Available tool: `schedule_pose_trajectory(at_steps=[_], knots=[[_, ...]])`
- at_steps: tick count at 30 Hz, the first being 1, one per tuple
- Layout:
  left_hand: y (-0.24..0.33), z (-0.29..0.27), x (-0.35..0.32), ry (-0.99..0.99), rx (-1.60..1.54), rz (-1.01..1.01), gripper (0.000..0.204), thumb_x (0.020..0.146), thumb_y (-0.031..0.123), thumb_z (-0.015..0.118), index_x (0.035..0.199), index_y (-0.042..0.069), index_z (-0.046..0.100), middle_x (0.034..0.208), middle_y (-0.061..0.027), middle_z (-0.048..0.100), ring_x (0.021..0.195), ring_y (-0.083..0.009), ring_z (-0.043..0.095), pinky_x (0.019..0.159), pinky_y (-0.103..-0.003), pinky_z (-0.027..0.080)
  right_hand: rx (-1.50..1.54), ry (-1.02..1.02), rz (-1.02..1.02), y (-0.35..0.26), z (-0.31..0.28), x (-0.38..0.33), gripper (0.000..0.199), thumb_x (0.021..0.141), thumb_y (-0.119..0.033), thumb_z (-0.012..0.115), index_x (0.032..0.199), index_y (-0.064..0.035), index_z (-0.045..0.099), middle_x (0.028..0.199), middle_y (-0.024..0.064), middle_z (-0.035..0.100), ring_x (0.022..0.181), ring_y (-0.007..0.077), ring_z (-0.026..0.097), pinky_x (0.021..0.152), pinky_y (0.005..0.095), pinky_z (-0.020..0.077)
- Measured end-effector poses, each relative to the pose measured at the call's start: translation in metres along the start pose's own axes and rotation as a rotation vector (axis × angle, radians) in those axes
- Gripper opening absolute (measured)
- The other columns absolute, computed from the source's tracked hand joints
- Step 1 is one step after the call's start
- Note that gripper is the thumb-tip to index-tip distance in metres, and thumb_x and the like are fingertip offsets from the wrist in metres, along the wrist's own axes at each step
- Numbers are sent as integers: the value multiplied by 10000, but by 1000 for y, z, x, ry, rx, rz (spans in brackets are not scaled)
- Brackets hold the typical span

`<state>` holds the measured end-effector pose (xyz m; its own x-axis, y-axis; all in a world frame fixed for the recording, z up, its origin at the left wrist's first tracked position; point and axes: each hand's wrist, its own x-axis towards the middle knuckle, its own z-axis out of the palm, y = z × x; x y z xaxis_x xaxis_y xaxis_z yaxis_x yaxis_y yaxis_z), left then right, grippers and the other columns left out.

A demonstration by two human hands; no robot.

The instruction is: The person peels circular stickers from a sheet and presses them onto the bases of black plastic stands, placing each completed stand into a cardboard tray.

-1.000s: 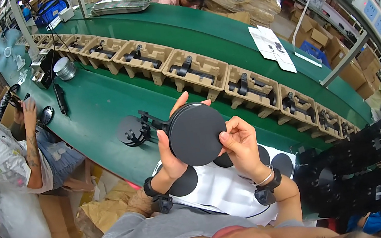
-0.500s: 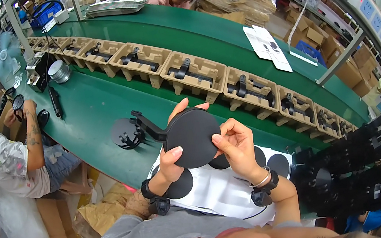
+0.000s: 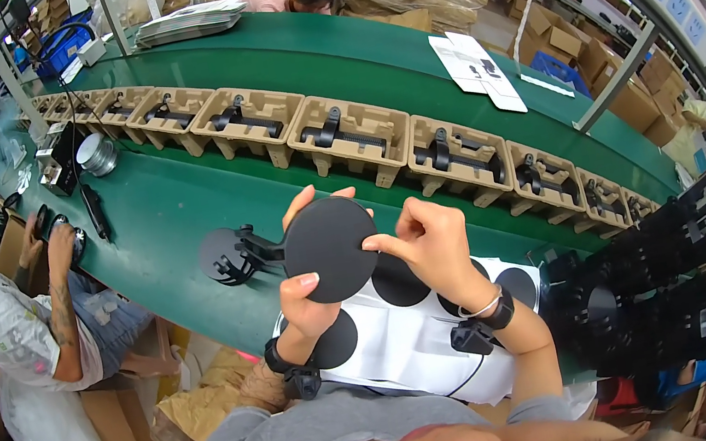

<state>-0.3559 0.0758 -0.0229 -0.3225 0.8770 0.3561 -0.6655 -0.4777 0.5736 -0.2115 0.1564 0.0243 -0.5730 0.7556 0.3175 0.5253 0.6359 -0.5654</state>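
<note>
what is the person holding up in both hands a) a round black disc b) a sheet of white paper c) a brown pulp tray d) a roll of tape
a: the left hand and right hand grip a flat round black disc above the white sheet, while the brown pulp trays sit further off on the green belt.
</note>
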Motion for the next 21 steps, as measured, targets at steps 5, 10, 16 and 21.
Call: schedule_pose_trajectory(at_steps=[5, 10, 16, 21], knots=[[-7, -1, 3, 102, -126, -13, 886, 710, 399, 544, 1478, 112, 207, 1470, -253, 293, 1286, -456, 406, 1029, -516, 399, 33, 170, -866, -6, 20, -4, 535, 650, -245, 839, 1055, 41, 638, 987, 149, 652, 948, 315, 662, 788, 367, 571], [-15, -21, -8, 85, 36, -50, 875, 740, 472, 625, 1444, 134, 232, 1392, -155, 369, 1271, -361, 422, 1030, -503, 397, -122, 251, -773, -7, 27, -9, 322, 712, -41, 730, 1022, 27, 678, 946, 158, 682, 823, 273, 698, 706, 312, 569], [-7, -30, -2, 110, 117, -186, 552, 888, 186, 499, 1387, 35, 316, 1425, -153, 362, 1309, -241, 368, 1054, -473, 378, 642, 208, 205, 60, 7, 54, 207, 885, -75, 658, 1043, 57, 645, 727, -47, 585, 628, 9, 496, 512, 173, 371], [-4, -34, 0, 54, 437, -54, 473, 865, 187, 507, 1306, 41, 417, 1404, -153, 387, 1297, -250, 382, 1051, -437, 362, -259, 448, 151, 167, 39, 115, 304, 800, -92, 676, 1040, 93, 652, 797, 193, 690, 652, 284, 657, 648, 334, 529]])
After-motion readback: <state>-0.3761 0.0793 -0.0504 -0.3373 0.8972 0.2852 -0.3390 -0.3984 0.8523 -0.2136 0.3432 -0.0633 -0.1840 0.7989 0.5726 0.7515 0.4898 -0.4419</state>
